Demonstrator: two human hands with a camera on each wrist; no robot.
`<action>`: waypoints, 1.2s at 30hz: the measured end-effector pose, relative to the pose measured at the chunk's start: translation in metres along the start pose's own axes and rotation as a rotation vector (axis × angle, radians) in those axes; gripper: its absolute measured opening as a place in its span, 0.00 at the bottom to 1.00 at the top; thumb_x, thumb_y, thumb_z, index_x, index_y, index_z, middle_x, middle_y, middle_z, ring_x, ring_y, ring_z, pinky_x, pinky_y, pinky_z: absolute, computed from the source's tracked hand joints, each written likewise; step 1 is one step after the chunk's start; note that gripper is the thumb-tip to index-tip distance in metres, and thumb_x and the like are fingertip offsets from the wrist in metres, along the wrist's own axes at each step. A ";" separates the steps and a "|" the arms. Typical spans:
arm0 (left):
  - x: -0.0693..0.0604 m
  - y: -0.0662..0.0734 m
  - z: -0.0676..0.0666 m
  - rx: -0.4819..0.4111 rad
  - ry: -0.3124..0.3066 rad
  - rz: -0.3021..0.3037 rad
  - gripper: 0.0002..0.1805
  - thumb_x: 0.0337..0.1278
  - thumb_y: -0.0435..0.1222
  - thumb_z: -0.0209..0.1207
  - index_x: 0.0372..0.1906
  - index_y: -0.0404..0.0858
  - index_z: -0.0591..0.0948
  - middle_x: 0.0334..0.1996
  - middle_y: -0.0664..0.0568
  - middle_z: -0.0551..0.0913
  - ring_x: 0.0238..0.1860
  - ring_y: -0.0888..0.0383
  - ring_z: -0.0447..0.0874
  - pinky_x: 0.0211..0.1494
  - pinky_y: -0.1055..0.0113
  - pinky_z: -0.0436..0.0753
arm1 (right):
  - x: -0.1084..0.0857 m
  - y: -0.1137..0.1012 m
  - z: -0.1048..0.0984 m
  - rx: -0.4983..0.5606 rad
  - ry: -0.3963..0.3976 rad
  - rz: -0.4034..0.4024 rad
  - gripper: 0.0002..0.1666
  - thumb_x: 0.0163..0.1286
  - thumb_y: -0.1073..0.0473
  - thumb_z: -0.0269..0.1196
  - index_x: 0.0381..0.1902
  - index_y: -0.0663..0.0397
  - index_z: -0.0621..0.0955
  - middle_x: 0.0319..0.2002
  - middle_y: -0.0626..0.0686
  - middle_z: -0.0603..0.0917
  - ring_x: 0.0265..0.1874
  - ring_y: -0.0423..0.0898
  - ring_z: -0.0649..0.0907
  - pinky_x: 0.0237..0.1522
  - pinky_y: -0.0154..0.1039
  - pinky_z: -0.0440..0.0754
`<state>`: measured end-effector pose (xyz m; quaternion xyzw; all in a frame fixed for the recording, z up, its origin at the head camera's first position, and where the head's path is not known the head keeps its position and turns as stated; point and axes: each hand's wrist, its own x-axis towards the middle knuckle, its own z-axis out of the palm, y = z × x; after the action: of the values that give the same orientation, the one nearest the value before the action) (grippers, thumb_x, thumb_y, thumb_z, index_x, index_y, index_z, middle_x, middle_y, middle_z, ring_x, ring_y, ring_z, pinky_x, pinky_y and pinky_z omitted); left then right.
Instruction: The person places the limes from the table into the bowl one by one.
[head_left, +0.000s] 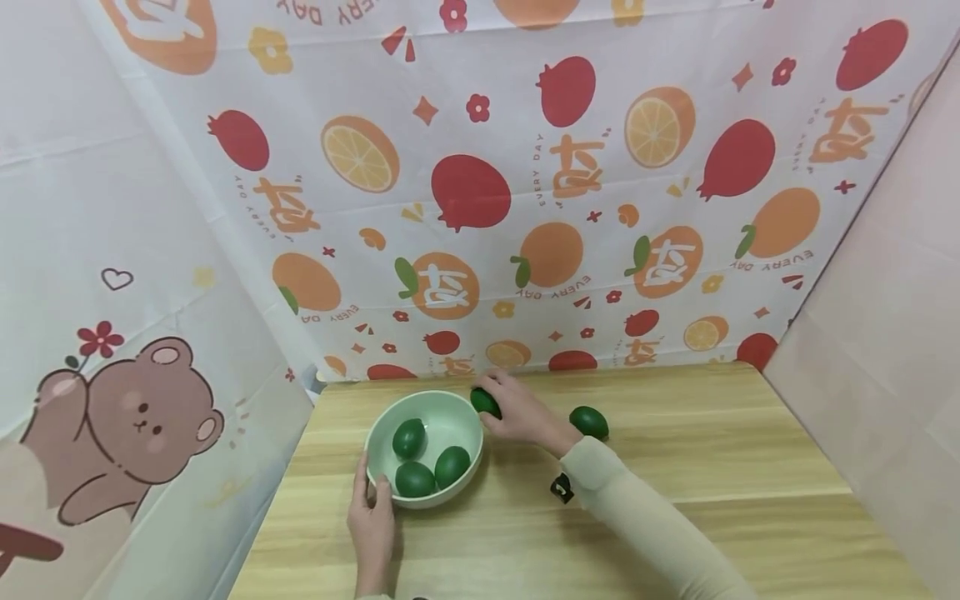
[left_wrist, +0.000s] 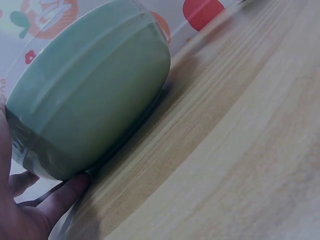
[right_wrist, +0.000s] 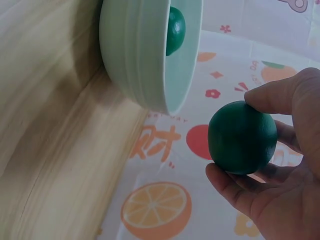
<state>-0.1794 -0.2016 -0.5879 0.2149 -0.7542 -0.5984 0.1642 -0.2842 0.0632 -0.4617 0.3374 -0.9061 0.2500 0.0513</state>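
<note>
A pale green bowl (head_left: 477,450) stands on the wooden table with three dark green limes (head_left: 408,439) inside. My left hand (head_left: 372,521) holds the bowl's near left side, thumb at the rim and fingers along the outer wall. In the left wrist view, its fingers touch the bowl (left_wrist: 95,90) low down, near the base. Just past the bowl's right rim, my right hand (head_left: 517,408) grips another lime (right_wrist: 242,137) between thumb and fingers. The right wrist view shows that lime held apart from the bowl (right_wrist: 132,55).
One more lime (head_left: 588,422) lies on the table (head_left: 712,450), beyond the right forearm. A small black item (head_left: 562,487) shows beside the right sleeve. A fruit-print cloth (head_left: 510,275) hangs at the table's back edge, with pale cloth walls on both sides.
</note>
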 end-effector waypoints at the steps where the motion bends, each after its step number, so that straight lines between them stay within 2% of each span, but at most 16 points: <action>1: 0.000 0.000 0.000 -0.001 0.000 0.003 0.32 0.75 0.45 0.48 0.79 0.63 0.58 0.81 0.46 0.56 0.80 0.34 0.55 0.81 0.34 0.59 | 0.001 -0.001 0.001 -0.001 -0.002 -0.002 0.28 0.70 0.56 0.63 0.67 0.49 0.74 0.68 0.58 0.74 0.57 0.50 0.79 0.58 0.46 0.86; 5: 0.001 0.000 0.002 -0.001 0.001 0.002 0.32 0.75 0.45 0.48 0.79 0.67 0.57 0.81 0.46 0.56 0.80 0.34 0.56 0.81 0.34 0.60 | 0.006 -0.005 0.007 -0.002 -0.023 -0.015 0.29 0.69 0.56 0.64 0.67 0.50 0.74 0.67 0.58 0.74 0.56 0.50 0.79 0.57 0.44 0.85; 10: 0.000 -0.001 0.002 0.004 0.003 0.000 0.32 0.75 0.45 0.48 0.78 0.69 0.57 0.80 0.44 0.58 0.77 0.35 0.62 0.79 0.34 0.64 | 0.011 -0.012 0.015 -0.020 -0.062 -0.015 0.30 0.69 0.56 0.64 0.68 0.47 0.74 0.63 0.53 0.76 0.54 0.46 0.79 0.57 0.39 0.84; 15: 0.001 0.000 0.002 0.011 -0.002 -0.003 0.31 0.76 0.47 0.47 0.78 0.69 0.56 0.81 0.44 0.56 0.78 0.33 0.59 0.79 0.34 0.63 | 0.020 -0.022 0.022 -0.025 -0.079 -0.009 0.31 0.70 0.54 0.63 0.70 0.46 0.72 0.65 0.52 0.75 0.57 0.46 0.78 0.60 0.39 0.84; 20: 0.002 -0.001 0.002 0.006 -0.006 -0.016 0.32 0.76 0.46 0.46 0.78 0.70 0.56 0.82 0.45 0.54 0.79 0.33 0.58 0.79 0.34 0.63 | 0.026 -0.031 0.035 -0.001 -0.087 -0.007 0.32 0.70 0.53 0.64 0.71 0.44 0.71 0.64 0.53 0.76 0.56 0.45 0.78 0.58 0.39 0.85; 29: 0.000 -0.001 0.001 0.007 -0.005 -0.020 0.32 0.76 0.47 0.46 0.79 0.69 0.55 0.82 0.47 0.53 0.80 0.33 0.55 0.80 0.34 0.61 | 0.032 -0.043 0.057 0.026 -0.085 0.009 0.31 0.72 0.51 0.62 0.71 0.45 0.71 0.67 0.54 0.74 0.60 0.46 0.78 0.61 0.42 0.84; 36: -0.004 -0.001 0.002 0.038 -0.004 0.007 0.32 0.76 0.47 0.45 0.80 0.66 0.54 0.82 0.46 0.55 0.77 0.32 0.61 0.77 0.33 0.67 | 0.034 -0.055 0.071 0.035 -0.097 0.075 0.33 0.73 0.47 0.61 0.73 0.41 0.70 0.72 0.54 0.71 0.68 0.47 0.74 0.68 0.44 0.81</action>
<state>-0.1771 -0.1984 -0.5893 0.2140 -0.7663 -0.5841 0.1605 -0.2693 -0.0271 -0.4918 0.3155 -0.9150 0.2511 -0.0079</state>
